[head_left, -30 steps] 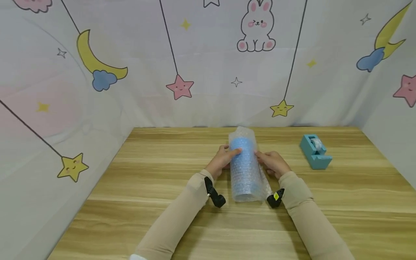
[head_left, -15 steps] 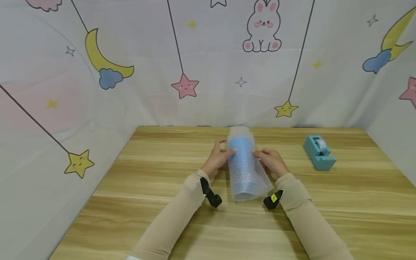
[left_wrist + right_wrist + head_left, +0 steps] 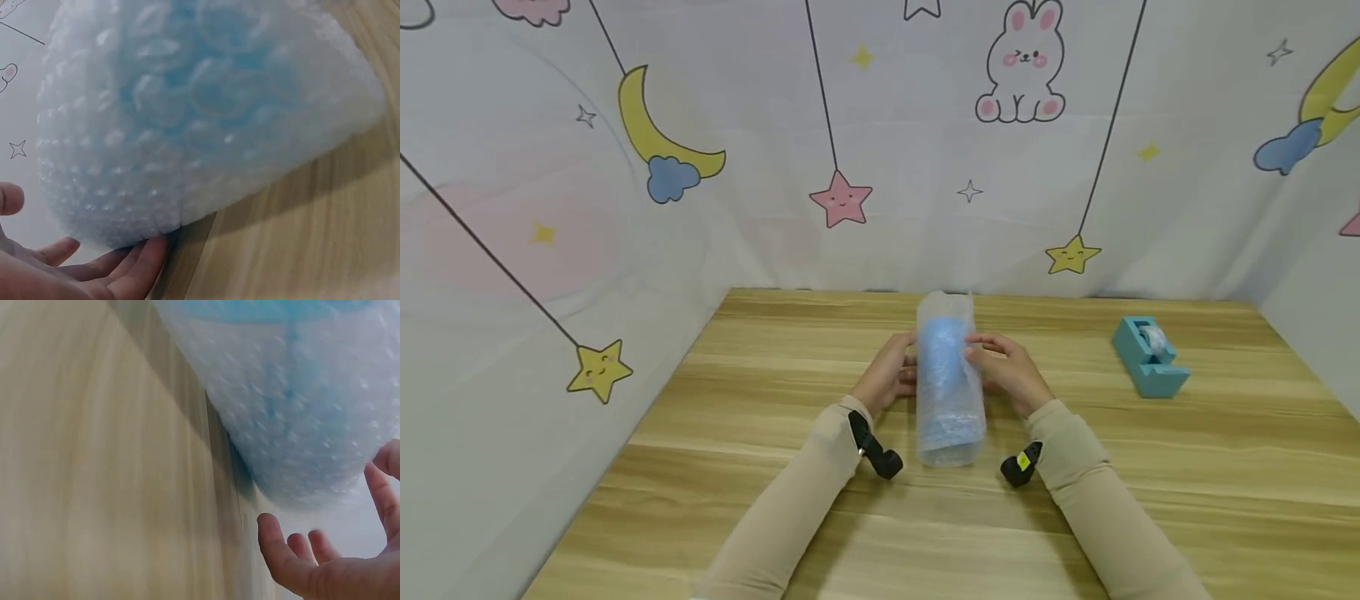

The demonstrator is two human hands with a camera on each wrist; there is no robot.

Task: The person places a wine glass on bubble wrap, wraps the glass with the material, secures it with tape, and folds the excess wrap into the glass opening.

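Note:
A blue cylindrical object wrapped in bubble wrap (image 3: 950,383) lies lengthwise on the table, its near end a hollow roll of wrap. The left hand (image 3: 887,375) is at its left side; in the left wrist view the fingertips (image 3: 153,247) touch the lower edge of the wrap (image 3: 125,187), thumb apart. On the right side, the right hand (image 3: 1007,371) touches the wrap with thumb and index finger. The right wrist view shows that contact on the wrap (image 3: 312,444), with the other fingers (image 3: 272,534) spread loosely off it.
A teal tape dispenser (image 3: 1150,367) with a roll of clear tape stands on the wooden table (image 3: 700,467) to the right. Behind the table hangs a white curtain (image 3: 910,133) printed with stars, moons and a rabbit.
The loose flap of wrap at the right now lies around the roll, which has shifted slightly left. The left thumb has come off its top, and the view has turned a little left.

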